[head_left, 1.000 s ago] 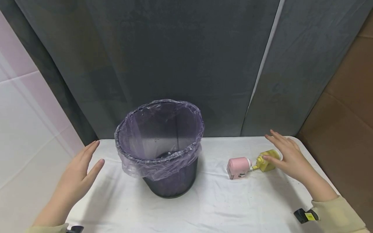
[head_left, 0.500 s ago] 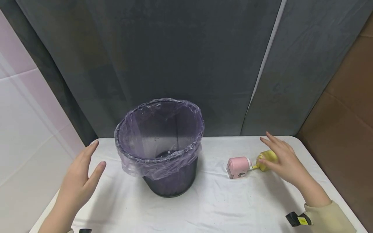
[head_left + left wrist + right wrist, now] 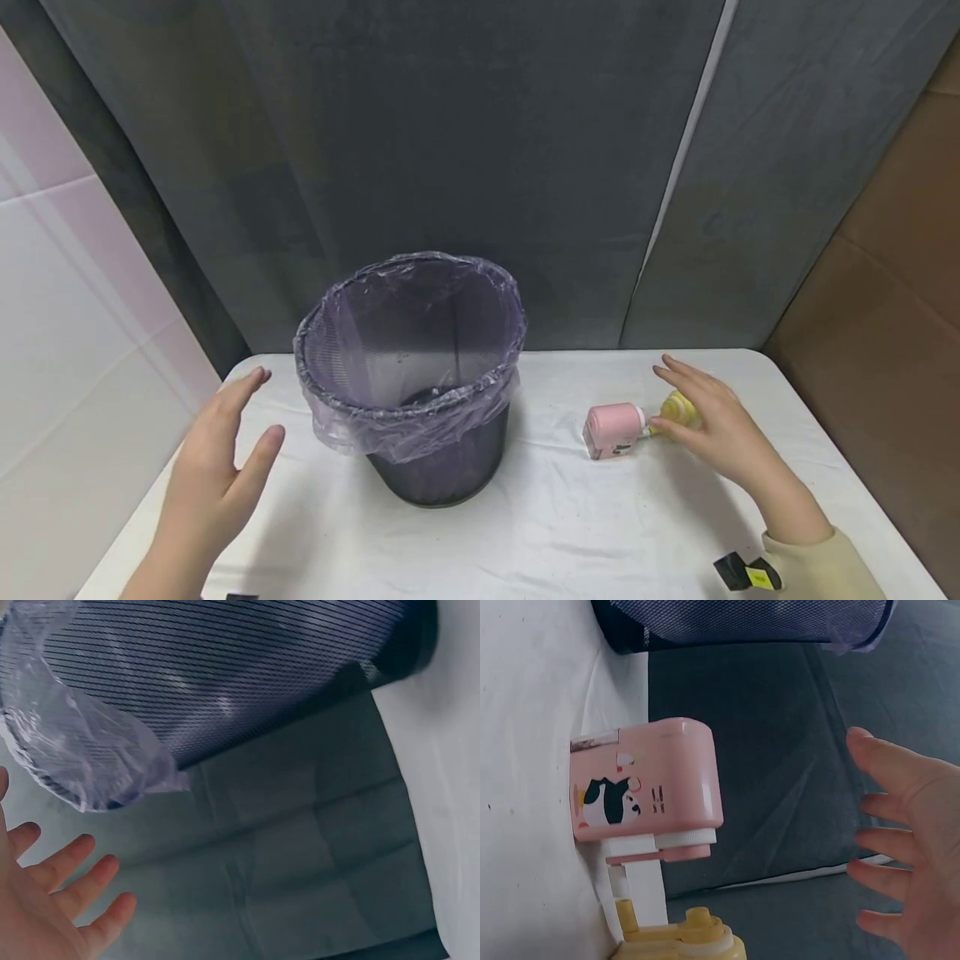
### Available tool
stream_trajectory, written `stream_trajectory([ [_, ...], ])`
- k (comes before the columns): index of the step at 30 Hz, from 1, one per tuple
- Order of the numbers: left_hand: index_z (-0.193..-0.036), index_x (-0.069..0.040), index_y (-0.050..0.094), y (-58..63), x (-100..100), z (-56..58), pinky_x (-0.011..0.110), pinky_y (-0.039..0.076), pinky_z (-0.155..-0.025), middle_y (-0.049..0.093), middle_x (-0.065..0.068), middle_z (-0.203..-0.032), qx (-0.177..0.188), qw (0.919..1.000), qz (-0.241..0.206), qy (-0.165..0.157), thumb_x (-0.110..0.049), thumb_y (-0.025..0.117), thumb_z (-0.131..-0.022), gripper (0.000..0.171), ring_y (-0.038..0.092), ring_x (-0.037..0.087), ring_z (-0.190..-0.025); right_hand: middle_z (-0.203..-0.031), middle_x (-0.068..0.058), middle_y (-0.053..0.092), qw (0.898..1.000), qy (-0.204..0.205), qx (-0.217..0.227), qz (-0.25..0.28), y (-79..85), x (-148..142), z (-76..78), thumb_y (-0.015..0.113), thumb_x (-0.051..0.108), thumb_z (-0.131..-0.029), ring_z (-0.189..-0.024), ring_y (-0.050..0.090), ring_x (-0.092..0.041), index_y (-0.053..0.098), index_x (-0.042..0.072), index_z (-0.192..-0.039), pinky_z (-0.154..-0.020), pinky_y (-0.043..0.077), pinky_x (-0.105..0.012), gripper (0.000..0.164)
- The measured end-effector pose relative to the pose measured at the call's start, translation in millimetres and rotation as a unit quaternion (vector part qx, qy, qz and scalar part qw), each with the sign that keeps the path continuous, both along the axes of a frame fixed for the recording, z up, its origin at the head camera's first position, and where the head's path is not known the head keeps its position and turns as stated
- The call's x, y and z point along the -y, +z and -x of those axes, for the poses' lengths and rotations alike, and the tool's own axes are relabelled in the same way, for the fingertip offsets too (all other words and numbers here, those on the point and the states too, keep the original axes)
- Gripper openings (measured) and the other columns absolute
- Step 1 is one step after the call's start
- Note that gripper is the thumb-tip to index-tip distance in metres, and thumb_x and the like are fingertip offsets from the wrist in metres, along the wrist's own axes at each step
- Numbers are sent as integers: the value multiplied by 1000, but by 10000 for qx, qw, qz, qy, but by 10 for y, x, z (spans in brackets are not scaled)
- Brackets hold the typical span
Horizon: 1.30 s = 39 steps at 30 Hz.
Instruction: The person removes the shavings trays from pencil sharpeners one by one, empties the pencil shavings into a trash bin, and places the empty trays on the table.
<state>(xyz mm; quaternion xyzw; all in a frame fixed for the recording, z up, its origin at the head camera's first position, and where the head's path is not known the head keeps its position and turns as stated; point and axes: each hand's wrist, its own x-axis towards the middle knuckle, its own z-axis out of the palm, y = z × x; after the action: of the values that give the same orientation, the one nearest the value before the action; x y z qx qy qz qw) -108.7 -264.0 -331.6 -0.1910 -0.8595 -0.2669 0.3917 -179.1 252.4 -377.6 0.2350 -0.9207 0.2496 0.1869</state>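
Note:
My left hand (image 3: 213,467) is raised to the left of a dark mesh waste bin (image 3: 450,479), fingers spread and holding nothing. A translucent purple bin liner (image 3: 405,429) is folded over the bin's rim. On the right, my right hand (image 3: 720,425) hovers with its thumb apart from the fingers, empty too. It overlaps a yellow pump bottle (image 3: 677,408) in the head view and hides part of it. Beside that, a pink pump bottle (image 3: 613,431) lies on its side. The right wrist view shows a panda print (image 3: 611,801) on the pink bottle.
A white cloth (image 3: 570,517) covers the table. Dark grey panels (image 3: 465,150) stand along the back edge, a brown panel (image 3: 892,275) on the right and a pale pink-white wall (image 3: 82,333) on the left.
Both hands have drifted inward: the left one to the right, the right one to the left and slightly down. More of the yellow pump bottle is covered now. The bin and bottles stay put.

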Motion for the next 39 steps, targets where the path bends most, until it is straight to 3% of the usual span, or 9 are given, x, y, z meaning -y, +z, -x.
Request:
stream_trajectory([
  [8, -123, 8, 46, 212, -285, -76, 25, 26, -101, 51, 22, -119, -817, 9955, -205, -437, -40, 44, -92, 57, 39, 18, -121, -130, -11, 46, 9999, 41, 143, 77, -71, 63, -11, 73, 27, -74, -120, 38, -34, 51, 10, -126, -92, 30, -55, 59],
  [17, -114, 13, 49, 287, -503, -59, 30, 33, -96, 55, 24, -113, -1613, 9762, -727, -1256, -29, 51, -90, 49, 47, 30, -110, -128, -12, 49, 9991, 125, 376, 148, -122, 131, -5, 70, 22, -78, -117, 43, -32, 51, 8, -125, -91, 35, -51, 53],
  [20, -113, 14, 49, 324, -579, -56, 29, 34, -94, 55, 24, -112, -1691, 9710, -817, -1479, -27, 52, -89, 47, 48, 30, -108, -127, -12, 50, 9991, 116, 356, 179, -129, 144, 5, 70, 16, -77, -116, 43, -32, 51, 7, -125, -92, 35, -49, 52],
  [27, -113, 14, 50, 356, -771, -60, 32, 34, -96, 55, 25, -111, -1618, 9673, -876, -1745, -24, 51, -89, 45, 48, 31, -108, -127, -12, 50, 9988, 74, 372, 296, -128, 185, 7, 71, 10, -76, -117, 43, -32, 52, 7, -124, -92, 35, -49, 52],
  [39, -109, 15, 51, 503, -1101, -34, 36, 37, -92, 56, 27, -105, -2047, 9401, -1116, -2487, -23, 53, -90, 42, 50, 35, -102, -127, -12, 49, 9975, -56, 568, 409, -146, 238, 3, 72, 8, -74, -117, 43, -33, 52, 7, -124, -93, 35, -50, 54],
])
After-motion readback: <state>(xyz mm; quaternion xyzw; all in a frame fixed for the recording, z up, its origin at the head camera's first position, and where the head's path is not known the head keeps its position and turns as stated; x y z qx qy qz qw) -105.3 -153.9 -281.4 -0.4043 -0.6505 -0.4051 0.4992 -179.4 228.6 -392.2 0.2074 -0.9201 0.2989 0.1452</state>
